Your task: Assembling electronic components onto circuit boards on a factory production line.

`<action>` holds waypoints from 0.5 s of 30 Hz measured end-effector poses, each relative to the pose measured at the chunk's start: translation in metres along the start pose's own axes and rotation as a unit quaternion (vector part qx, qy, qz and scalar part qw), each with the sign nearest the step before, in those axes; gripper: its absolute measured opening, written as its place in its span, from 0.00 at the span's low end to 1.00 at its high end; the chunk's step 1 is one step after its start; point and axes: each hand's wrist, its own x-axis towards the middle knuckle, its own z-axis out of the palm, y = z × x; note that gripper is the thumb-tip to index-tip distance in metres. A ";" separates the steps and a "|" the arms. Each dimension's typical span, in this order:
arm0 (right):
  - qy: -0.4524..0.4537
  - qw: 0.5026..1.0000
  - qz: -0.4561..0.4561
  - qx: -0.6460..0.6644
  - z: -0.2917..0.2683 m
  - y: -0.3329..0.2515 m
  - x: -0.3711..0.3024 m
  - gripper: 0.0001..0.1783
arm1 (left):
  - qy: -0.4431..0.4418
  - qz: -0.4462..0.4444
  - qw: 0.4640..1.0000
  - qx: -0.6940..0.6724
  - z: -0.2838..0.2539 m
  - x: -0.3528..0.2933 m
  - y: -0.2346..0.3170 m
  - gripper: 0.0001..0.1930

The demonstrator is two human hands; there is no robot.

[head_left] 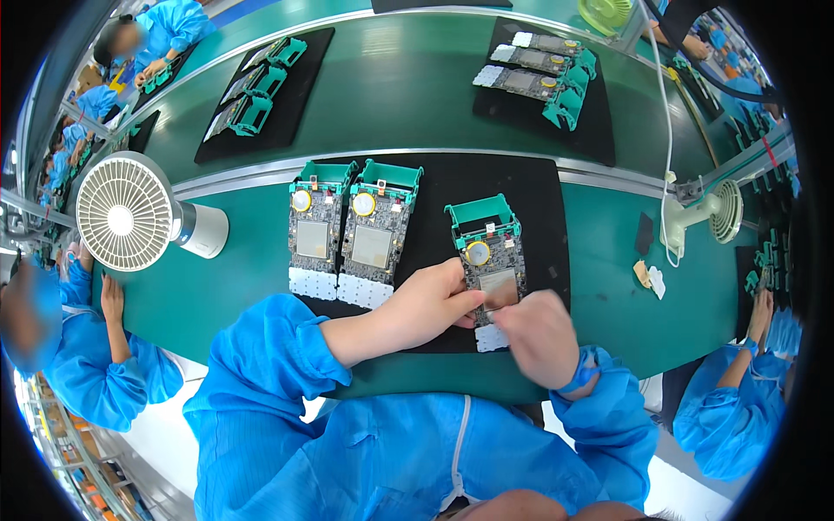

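Note:
A circuit board [509, 258] with a green plastic frame at its far end, a round yellow-rimmed part and a square metal cover lies on the black mat [434, 195] before me. My left hand [415, 306] grips its left edge, thumb toward the metal cover. My right hand [540, 337], slightly blurred, is closed with its fingertips at the cover's lower right; what they pinch, if anything, is hidden. Two similar boards, a left one [314, 239] and a right one [373, 247], rest side by side left of my hands, white perforated ends toward me.
A white fan [126, 213] stands at left and a smaller fan [723, 212] at right. Crumpled scraps [650, 278] lie on the green table. Across the metal rail, black trays [300, 95] [599, 130] carry more boards. Co-workers sit on both sides.

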 end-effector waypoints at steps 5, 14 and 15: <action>0.289 0.933 0.188 0.105 -0.016 0.015 -0.002 0.10 | 0.094 0.040 0.995 -0.014 -0.005 -0.005 0.019 0.20; 0.213 0.919 0.305 0.134 -0.004 0.035 0.006 0.11 | 0.038 0.160 0.968 0.192 -0.011 -0.083 0.032 0.32; 0.201 0.929 0.288 0.112 -0.006 0.034 0.008 0.10 | 0.103 0.214 0.951 0.200 -0.017 -0.090 0.027 0.29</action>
